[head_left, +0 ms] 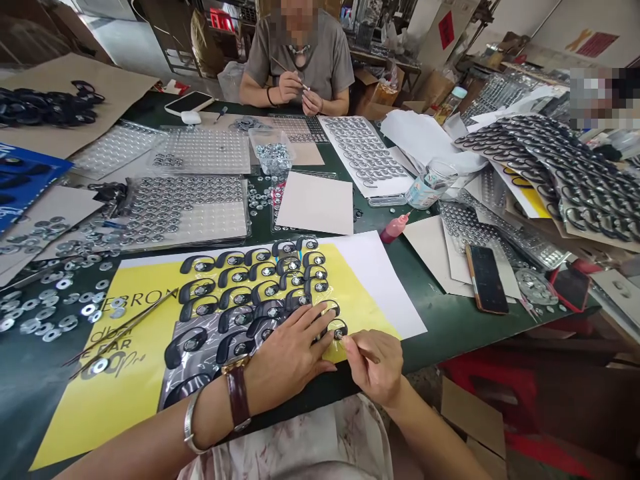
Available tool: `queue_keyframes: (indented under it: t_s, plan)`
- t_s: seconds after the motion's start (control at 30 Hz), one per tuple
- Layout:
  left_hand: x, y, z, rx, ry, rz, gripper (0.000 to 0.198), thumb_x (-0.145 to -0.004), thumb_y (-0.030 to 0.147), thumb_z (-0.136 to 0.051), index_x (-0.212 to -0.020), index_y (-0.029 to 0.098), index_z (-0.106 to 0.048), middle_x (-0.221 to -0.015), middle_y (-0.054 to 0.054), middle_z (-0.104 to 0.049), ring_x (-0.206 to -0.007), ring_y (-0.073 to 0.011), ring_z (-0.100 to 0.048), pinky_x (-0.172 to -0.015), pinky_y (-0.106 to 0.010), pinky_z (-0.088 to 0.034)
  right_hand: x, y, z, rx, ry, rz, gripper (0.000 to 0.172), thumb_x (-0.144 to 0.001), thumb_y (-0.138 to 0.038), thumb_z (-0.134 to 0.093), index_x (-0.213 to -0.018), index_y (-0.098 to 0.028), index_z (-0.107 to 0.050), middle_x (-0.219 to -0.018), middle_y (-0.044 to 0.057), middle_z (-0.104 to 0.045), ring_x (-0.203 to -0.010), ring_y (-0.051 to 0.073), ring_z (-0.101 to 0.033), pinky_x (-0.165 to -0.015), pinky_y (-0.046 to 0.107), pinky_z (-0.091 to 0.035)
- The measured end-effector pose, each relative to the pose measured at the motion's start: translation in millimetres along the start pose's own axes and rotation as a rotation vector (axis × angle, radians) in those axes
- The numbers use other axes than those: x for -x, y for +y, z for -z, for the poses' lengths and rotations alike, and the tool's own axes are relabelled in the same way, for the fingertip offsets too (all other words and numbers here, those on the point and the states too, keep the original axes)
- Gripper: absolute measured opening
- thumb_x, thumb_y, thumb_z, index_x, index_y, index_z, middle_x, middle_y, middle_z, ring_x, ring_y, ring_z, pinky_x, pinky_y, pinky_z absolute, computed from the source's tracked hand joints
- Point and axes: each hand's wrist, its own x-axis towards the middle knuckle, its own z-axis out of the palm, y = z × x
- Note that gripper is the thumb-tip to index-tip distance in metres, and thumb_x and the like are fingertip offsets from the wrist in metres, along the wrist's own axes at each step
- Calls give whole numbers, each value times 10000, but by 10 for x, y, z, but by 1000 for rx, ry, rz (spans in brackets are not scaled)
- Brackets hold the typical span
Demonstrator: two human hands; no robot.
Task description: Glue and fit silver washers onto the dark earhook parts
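My left hand (295, 343) lies flat with fingers apart over rows of black ear-hook pieces (240, 297) with silver round centres. Its fingertips are beside a round-centred piece (339, 330) at the right end of the front rows. Close to that piece, my right hand (375, 363) is closed in a pinch around what looks like a thin brown stick (369, 355), mostly hidden by the fingers. The ear-hook pieces rest on a yellow printed sheet (140, 387), with a clear film showing under the nearer ones.
Loose metal washers (55, 310) and long thin brown strips (125, 327) lie at left. Trays of small parts (185, 213) stand behind. A pink bottle (395, 229), a jar (430, 187) and a phone (487, 279) are at right. Across the table a person (300, 60) holds a stick.
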Motion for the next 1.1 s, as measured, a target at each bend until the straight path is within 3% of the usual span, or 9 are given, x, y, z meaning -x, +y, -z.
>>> queue_keyframes:
  t_s: [0.27,0.43,0.53,0.63,0.73,0.83,0.97,1.03,1.1]
  plan:
    - [-3,-11,7,9,8,-14,469,-879,453,-585,-1240,156,-548,-1355,-126,-520,-1326,-308,-411,-1100,-486,-366,-33,74,-13,32,-29,-168,252,-955,-158,-459,-713,-192,-519,-534,5,-601,-459,122,-562,-507,256,-402]
    - [-127,11,-19,-75,38,-95,555,-864,553,-544,-1181,101,-593,-1300,-138,-563,-1311,-302,-424,-1112,-462,-337,-61,123,-43,-285,-44,-577,293,-968,-327,-451,-740,-178,-559,-530,6,-622,-413,128,-579,-442,229,-435]
    - [-233,64,-46,-171,57,-186,534,-839,550,-579,-1120,101,-644,-1271,-126,-590,-1324,-308,-408,-1127,-460,-295,-68,221,29,-527,161,-860,379,-972,-442,-404,-718,-188,-525,-454,-34,-550,-335,125,-509,-377,229,-402]
    - [-341,121,-81,-211,80,-280,434,-833,532,-600,-952,130,-715,-1213,-111,-625,-1332,-294,-399,-1149,-447,-254,-124,427,244,-374,321,-851,441,-984,-481,-332,-710,-187,-515,-468,-29,-529,-360,126,-501,-423,238,-410]
    - [-412,128,-62,-162,70,-231,444,-859,541,-563,-739,145,-724,-1153,-114,-645,-1297,-295,-440,-1134,-448,-297,-267,756,488,249,81,-701,480,-970,-496,-357,-699,-162,-571,-541,48,-591,-480,174,-583,-515,272,-407]
    - [-349,75,77,-79,102,-102,390,-912,471,-523,-806,150,-716,-1176,-109,-629,-1264,-285,-477,-1096,-466,-370,-435,1113,601,843,-259,-651,462,-954,-500,-405,-817,-128,-642,-605,129,-648,-588,264,-649,-544,306,-378]
    - [114,-116,381,-48,180,39,248,-936,345,-517,-1072,200,-665,-1265,-84,-593,-1281,-264,-467,-1084,-479,-399,-469,1403,579,955,-587,-563,370,-964,-458,-424,-1079,-165,-619,-698,116,-698,-652,285,-685,-543,305,-376]
    - [515,-293,526,-90,231,167,267,-945,349,-504,-1136,230,-647,-1307,-72,-572,-1268,-254,-484,-1071,-459,-417,-396,1430,562,944,-623,-501,352,-968,-438,-421,-1112,-185,-619,-701,96,-700,-631,268,-684,-529,299,-371]
    - [991,-489,653,-104,289,362,298,-933,381,-522,-1185,256,-622,-1339,-59,-549,-1249,-243,-503,-1049,-419,-442,-331,1409,562,962,-546,-423,364,-961,-427,-425,-1118,-175,-635,-746,108,-705,-611,256,-677,-518,306,-376]
